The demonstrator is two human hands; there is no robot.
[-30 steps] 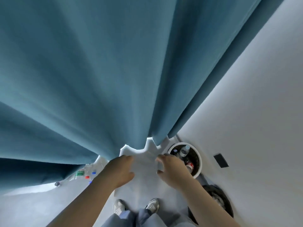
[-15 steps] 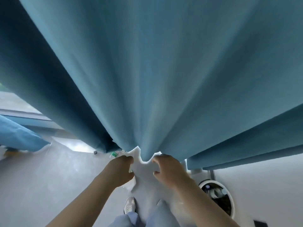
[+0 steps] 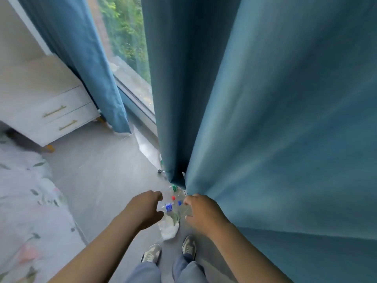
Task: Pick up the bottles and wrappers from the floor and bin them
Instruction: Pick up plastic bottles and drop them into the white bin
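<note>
Several clear bottles [image 3: 171, 203] seem to lie on the floor [image 3: 98, 176] by the curtain [image 3: 265, 119], a white wrapper [image 3: 168, 229] just nearer. They look light, slippery and crushable, so grip mid-body. The left hand [image 3: 145, 208] and right hand [image 3: 201, 211] are curled beside them; I cannot tell if they grasp anything.

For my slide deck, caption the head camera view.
Left hand and right hand flank clear bottles on the grey floor by a teal curtain.

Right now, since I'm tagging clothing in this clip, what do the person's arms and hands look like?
No sleeves: the left forearm and right forearm are bare to the frame's edge. The left hand and right hand show no gloves, rings, watch or bracelets.
</note>
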